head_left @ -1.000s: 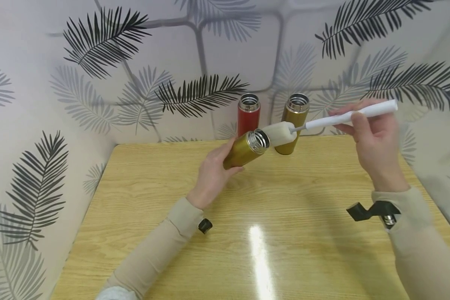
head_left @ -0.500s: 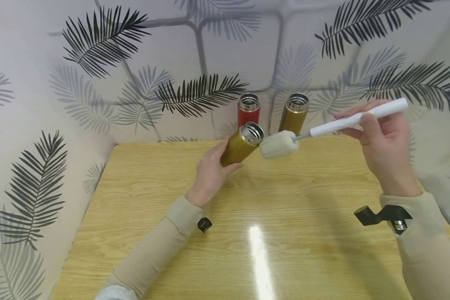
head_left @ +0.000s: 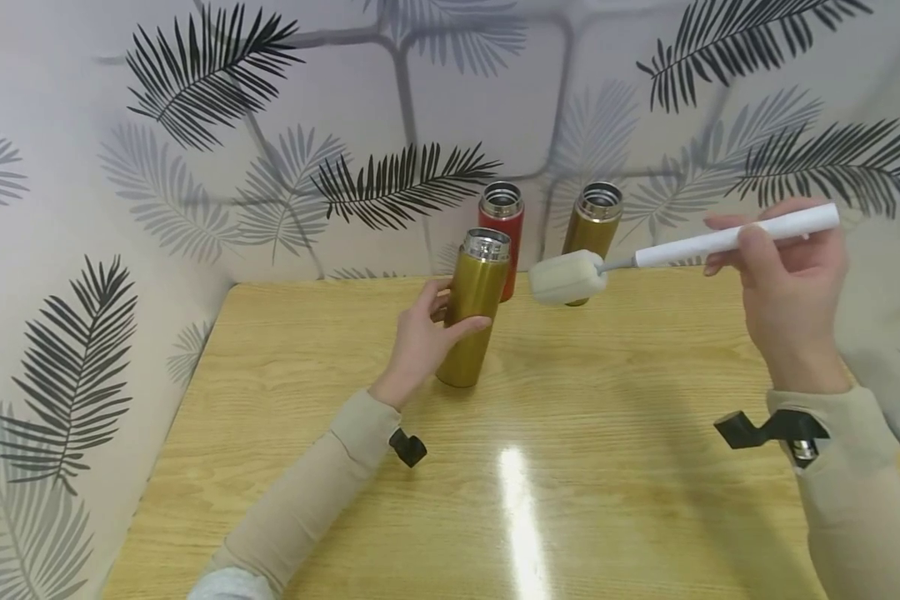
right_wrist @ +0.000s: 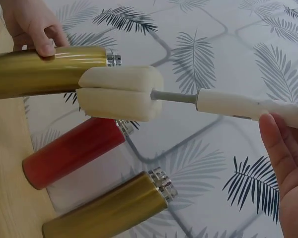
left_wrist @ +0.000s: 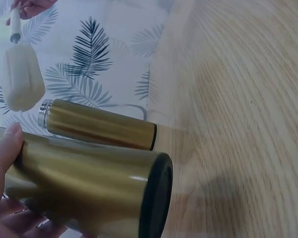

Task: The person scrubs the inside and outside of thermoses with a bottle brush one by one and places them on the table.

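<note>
My left hand (head_left: 418,337) grips a gold vacuum flask (head_left: 468,342), fingers behind it and thumb across its front. The flask leans slightly right, its lidless steel mouth upward and its dark base (left_wrist: 158,196) close over the table. In my right hand (head_left: 795,292) is a sponge bottle brush (right_wrist: 121,94), pinched by its white handle (head_left: 735,236). Its cream sponge head (head_left: 566,277) points left, out of the flask and to the right of its neck, overlapping the standing gold flask in the head view.
A red flask (head_left: 508,223) stands lidless behind the held one. Another gold flask (head_left: 592,227), also lidless, stands to its right near the back edge. Leaf-patterned wall covering (head_left: 270,200) rises behind the wooden table (head_left: 307,333).
The left hand has lowered the gold flask and turned it from a strong tilt to nearly upright. The right hand has drawn the bottle brush right, away from the flask's mouth.
</note>
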{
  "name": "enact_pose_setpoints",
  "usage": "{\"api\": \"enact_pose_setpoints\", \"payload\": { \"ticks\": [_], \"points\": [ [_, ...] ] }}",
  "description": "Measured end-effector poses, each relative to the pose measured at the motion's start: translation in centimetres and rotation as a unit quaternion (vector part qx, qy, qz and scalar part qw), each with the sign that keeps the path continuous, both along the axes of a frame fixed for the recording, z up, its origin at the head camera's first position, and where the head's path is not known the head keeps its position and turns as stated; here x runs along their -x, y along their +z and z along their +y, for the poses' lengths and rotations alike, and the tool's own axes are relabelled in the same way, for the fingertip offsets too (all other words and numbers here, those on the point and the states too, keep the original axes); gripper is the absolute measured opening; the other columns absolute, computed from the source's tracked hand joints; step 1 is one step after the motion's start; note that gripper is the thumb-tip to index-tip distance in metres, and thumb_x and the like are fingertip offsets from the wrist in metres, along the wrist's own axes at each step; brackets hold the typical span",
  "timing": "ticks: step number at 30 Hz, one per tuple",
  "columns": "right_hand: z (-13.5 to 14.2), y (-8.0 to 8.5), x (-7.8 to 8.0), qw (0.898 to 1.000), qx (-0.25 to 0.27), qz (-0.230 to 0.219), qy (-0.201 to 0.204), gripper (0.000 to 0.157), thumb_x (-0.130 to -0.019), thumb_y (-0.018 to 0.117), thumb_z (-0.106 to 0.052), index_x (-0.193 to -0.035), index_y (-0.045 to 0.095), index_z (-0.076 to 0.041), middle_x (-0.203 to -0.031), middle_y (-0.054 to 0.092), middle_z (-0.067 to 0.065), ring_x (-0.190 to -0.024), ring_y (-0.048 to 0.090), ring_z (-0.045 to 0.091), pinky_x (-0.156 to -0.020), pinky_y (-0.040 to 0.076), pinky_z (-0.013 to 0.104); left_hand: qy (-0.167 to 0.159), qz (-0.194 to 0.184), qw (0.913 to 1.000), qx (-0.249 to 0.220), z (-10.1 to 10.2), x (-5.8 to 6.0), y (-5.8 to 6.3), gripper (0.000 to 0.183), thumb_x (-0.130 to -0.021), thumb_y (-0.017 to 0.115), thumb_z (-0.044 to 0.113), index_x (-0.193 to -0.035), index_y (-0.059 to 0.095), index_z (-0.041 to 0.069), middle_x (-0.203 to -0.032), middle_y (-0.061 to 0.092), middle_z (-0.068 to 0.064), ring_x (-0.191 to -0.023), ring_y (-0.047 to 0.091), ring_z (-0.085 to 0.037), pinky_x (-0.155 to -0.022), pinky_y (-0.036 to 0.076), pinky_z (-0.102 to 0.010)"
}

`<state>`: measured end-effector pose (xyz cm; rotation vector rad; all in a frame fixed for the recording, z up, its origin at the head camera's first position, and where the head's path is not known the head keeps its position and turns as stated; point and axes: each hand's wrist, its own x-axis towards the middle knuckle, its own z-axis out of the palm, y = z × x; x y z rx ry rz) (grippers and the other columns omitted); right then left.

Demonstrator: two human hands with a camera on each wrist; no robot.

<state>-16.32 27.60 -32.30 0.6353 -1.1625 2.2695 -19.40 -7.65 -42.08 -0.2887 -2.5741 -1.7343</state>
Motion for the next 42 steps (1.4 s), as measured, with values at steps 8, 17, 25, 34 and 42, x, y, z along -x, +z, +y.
{"api": "enact_pose_setpoints", "payload": {
  "ticks": [8, 17, 25, 34, 42],
  "points": [
    [-0.1, -0.6, -0.3, 0.997, 0.055, 0.003, 0.047, 0.009, -0.095, 0.043, 0.026, -0.098, 0.046, 0.018, -0.088, 0.066, 0.035, -0.094, 0.072, 0.047, -0.064, 0.062, 0.046, -0.04, -0.06, 0.9952, -0.066, 0.2, 0.3, -0.2, 0.069, -0.096, 0.077, 0.032, -0.155, 0.049, 0.009, -0.145, 0.061, -0.019, -0.128, 0.063, -0.032, -0.103, 0.055, -0.043],
    [-0.8, -0.6, 0.0, 0.995, 0.065, 0.003, 0.072, 0.008, -0.096, 0.041, 0.024, -0.099, 0.045, 0.018, -0.099, 0.067, 0.04, -0.078, 0.07, 0.046, -0.071, 0.063, 0.049, -0.069, -0.123, 0.9823, -0.124, 0.4, 0.3, 0.1, 0.062, -0.104, 0.068, 0.029, -0.157, 0.044, 0.007, -0.141, 0.063, -0.02, -0.121, 0.067, -0.034, -0.09, 0.061, -0.045],
    [-1.4, -1.8, -0.4, 0.996, 0.045, -0.012, 0.079, 0.014, -0.093, 0.04, 0.028, -0.096, 0.045, 0.015, -0.099, 0.067, 0.039, -0.084, 0.07, 0.045, -0.075, 0.063, 0.05, -0.081, -0.133, 0.98, -0.123, 0.6, 0.2, 0.2, 0.062, -0.106, 0.062, 0.032, -0.158, 0.042, 0.005, -0.143, 0.062, -0.022, -0.121, 0.067, -0.036, -0.089, 0.062, -0.045],
    [-0.2, -3.5, -0.8, 0.974, -0.213, -0.08, -0.011, 0.011, -0.093, 0.06, 0.021, -0.102, 0.055, 0.017, -0.113, 0.076, 0.02, -0.083, 0.076, 0.024, -0.077, 0.063, 0.029, -0.068, -0.145, 0.976, -0.148, -0.2, 0.3, 0.1, 0.057, -0.109, 0.056, 0.037, -0.156, 0.046, 0.006, -0.133, 0.068, -0.019, -0.111, 0.069, -0.03, -0.085, 0.061, -0.04],
    [0.9, -4.3, -0.6, 0.876, -0.464, -0.064, -0.117, 0.023, -0.088, 0.071, 0.018, -0.109, 0.063, 0.01, -0.11, 0.076, -0.011, -0.089, 0.072, 0.001, -0.077, 0.054, 0.011, -0.084, -0.139, 0.9726, -0.166, -0.6, 0.5, 0.3, 0.057, -0.11, 0.053, 0.036, -0.157, 0.043, 0.006, -0.138, 0.065, -0.02, -0.118, 0.066, -0.032, -0.089, 0.061, -0.044]
  ]
}}
